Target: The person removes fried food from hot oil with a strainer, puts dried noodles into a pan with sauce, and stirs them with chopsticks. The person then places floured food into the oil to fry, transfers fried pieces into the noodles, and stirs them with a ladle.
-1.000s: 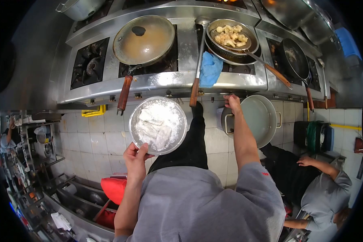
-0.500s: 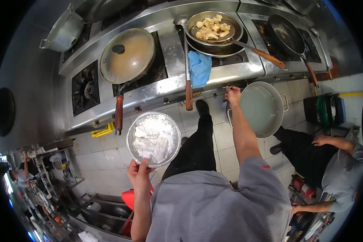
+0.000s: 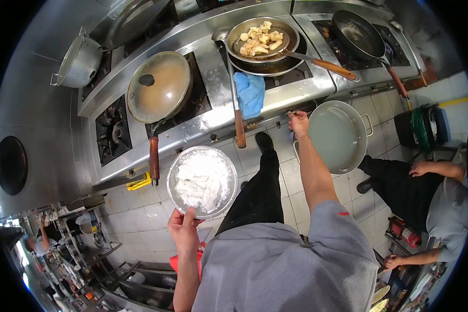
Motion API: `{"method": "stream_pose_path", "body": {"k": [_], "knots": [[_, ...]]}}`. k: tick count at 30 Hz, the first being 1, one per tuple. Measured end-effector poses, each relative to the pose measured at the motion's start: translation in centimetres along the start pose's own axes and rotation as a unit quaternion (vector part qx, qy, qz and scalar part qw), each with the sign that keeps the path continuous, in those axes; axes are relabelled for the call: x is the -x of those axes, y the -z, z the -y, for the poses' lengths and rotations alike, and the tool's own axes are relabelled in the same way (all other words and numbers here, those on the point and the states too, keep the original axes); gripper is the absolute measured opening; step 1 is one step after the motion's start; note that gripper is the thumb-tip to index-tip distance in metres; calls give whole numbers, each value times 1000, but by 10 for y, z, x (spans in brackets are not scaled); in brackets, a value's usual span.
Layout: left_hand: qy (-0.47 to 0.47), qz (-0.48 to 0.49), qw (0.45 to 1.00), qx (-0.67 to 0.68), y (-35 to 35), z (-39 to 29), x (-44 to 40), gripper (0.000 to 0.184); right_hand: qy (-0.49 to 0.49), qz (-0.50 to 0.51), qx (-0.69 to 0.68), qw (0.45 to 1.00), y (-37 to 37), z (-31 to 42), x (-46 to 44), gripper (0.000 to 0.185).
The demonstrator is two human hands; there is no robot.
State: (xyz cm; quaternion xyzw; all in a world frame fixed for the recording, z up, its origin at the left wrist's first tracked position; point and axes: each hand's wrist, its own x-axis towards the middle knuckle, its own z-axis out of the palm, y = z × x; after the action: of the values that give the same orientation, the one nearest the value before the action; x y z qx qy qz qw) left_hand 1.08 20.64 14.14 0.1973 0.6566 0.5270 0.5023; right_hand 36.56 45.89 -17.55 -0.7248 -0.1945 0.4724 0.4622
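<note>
My left hand (image 3: pixel 184 229) grips the near rim of a round metal bowl (image 3: pixel 172 193), thumb over the edge. White flour (image 3: pixel 213 164) and several flour-coated pieces (image 3: pixel 200 188) lie in it. My right hand (image 3: pixel 298 125) reaches to the stove's front panel, its fingers closed around a small stove knob (image 3: pixel 291 113), partly hidden by them. Just right of that hand is a big pot (image 3: pixel 366 136) of cloudy liquid. Ahead on the stove, a strainer (image 3: pixel 269 58) with a wooden handle rests over a pan, holding pale fried pieces (image 3: pixel 260 40).
A lidded pan (image 3: pixel 158 93) sits on the left burner, its handle jutting over the front edge. A long ladle (image 3: pixel 235 99) and a blue cloth (image 3: pixel 249 96) lie beside the strainer. A black frying pan (image 3: pixel 356 34) stands farther right. A co-worker (image 3: pixel 447 203) is close at right.
The whole view has turned slightly, so the stove appears shifted left. Both hands keep their grips, and the bowl sits a little farther right in view.
</note>
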Motion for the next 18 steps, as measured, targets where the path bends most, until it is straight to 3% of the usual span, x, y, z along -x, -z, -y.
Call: {"method": "stream_pose_path", "body": {"k": [18], "knots": [[5, -10, 1000, 10, -3, -1, 0, 11, -26, 17, 17, 999, 3, 12, 8, 38]]}}
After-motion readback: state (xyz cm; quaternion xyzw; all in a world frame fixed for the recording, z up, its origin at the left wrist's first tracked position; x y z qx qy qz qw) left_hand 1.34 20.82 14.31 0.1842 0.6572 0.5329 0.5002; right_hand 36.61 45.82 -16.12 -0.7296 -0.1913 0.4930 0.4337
